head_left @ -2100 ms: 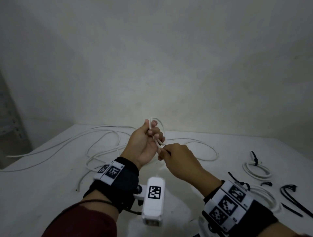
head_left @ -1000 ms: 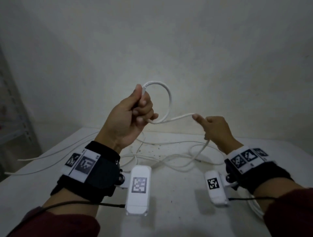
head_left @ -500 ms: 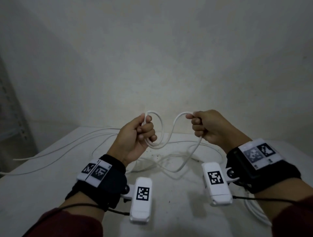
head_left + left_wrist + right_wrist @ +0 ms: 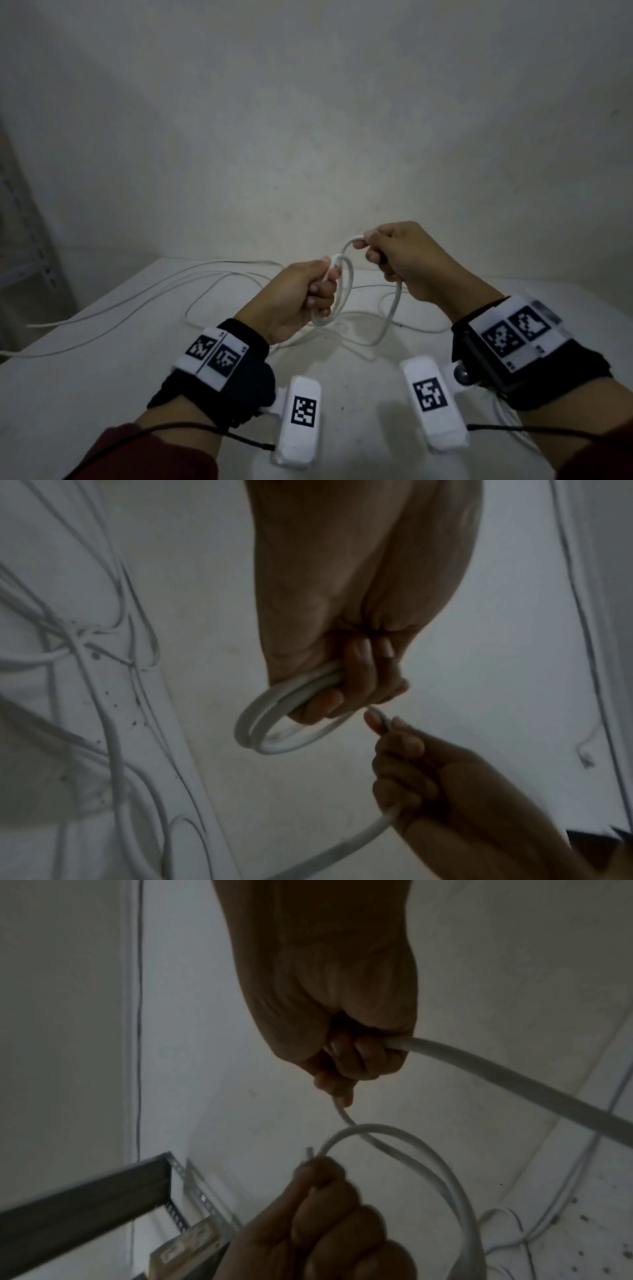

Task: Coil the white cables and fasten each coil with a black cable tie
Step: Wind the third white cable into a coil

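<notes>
the left hand (image 4: 301, 291) is fisted round a small coil (image 4: 274, 723) of the white cable (image 4: 390, 318), two turns side by side in the left wrist view, with the cable's end poking up past the thumb. that fist works as the anchor: it keeps the finished turns stacked and the same size so each new turn has something to lie against. the right hand (image 4: 400, 260) sits just beside it, a little higher, fingers curled round the running part of the cable and the thumb and forefinger pinching it where it arches toward the left fist. held that way it can feed and shape the next turn, probably about to lay it into the left fist. both hands are raised above the tabletop (image 4: 102, 394), which lets the slack hang free and slide up without snagging. the rest of the cable trails down onto the tabletop among loose white strands (image 4: 205, 281). no black tie shows here, so fastening looks some way off.
</notes>
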